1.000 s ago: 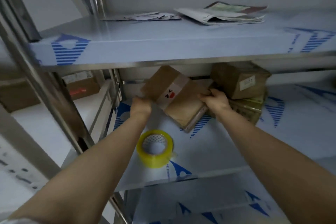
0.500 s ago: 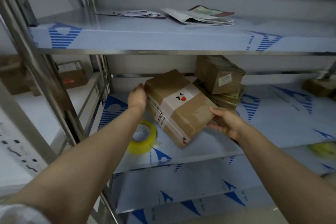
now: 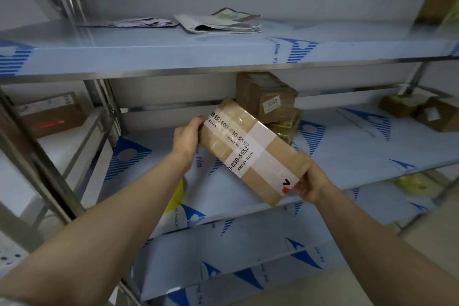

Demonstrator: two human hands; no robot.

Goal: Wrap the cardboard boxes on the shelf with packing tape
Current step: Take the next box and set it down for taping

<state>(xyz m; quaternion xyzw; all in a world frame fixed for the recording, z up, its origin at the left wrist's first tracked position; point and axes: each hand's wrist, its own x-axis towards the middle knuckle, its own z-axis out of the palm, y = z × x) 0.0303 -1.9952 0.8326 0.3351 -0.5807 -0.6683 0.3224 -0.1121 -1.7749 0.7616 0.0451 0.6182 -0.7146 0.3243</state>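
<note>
A brown cardboard box (image 3: 270, 156) with white printed tape bands and clear tape hangs tilted above the middle shelf (image 3: 347, 156). My left hand (image 3: 187, 138) grips its upper left end. At the lower right end my right hand (image 3: 310, 182) holds the box from below, fingers curled round the edge. A yellow roll of packing tape (image 3: 177, 195) lies on the shelf, mostly hidden behind my left forearm. Two more brown boxes (image 3: 267, 97) are stacked at the back of the shelf, right behind the held box.
Folded newspapers (image 3: 218, 22) lie on the upper shelf. More boxes (image 3: 419, 109) sit at the far right of the middle shelf, and another box (image 3: 53, 114) stands on the neighbouring rack to the left. Steel uprights (image 3: 37, 156) frame the left side. A lower shelf shows below.
Both hands have pulled the box off the stack, toward me, and turned it, so a long taped side with printed numbers now faces up. The view has shifted left.
</note>
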